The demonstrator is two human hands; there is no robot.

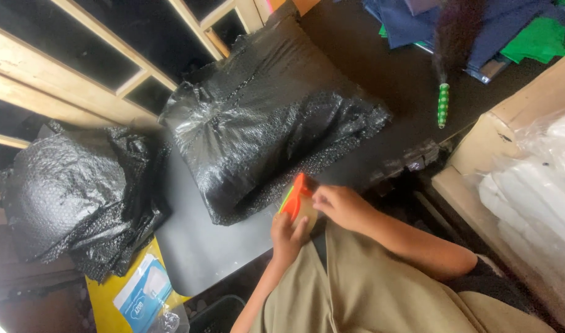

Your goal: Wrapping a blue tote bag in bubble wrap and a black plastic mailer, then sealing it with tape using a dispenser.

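Note:
My left hand (288, 237) grips an orange tape dispenser (296, 196) with a roll of tan tape, held at the near edge of a dark table (202, 246). My right hand (339, 205) pinches at the dispenser's top right side, fingers closed on the tape end or the dispenser. Just beyond both hands lies a large parcel wrapped in black bubble wrap (264, 117), its near corner almost touching the dispenser.
A heap of loose black bubble wrap (79, 197) lies at the left. A yellow sheet with a clear packet (137, 296) sits below it. A wooden frame (79, 74) stands behind. White bags in a wooden box (535, 185) are at the right; blue and green cloth (510, 24) lies far back.

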